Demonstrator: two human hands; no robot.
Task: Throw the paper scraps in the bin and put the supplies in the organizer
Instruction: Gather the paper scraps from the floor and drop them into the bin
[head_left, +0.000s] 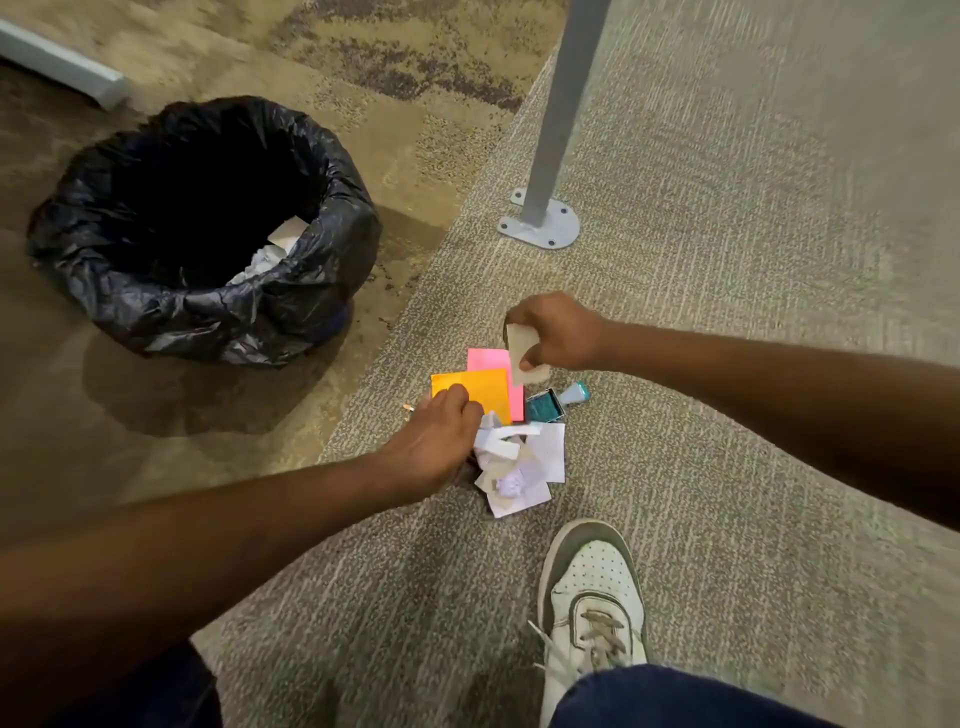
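Beside the bin (208, 312), right hand (558, 332) pinches a paper scrap (523, 356); left hand (436, 436): grip unclear.

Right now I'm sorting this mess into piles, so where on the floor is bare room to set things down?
Bare carpet lies between the base plate and the right hand, and right of the shoe. Crowded: paper scraps, orange pad, pink pad and teal box packed together by the left hand.

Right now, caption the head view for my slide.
Right hand pinches a paper scrap, left hand at the scrap pile, bin nearby.
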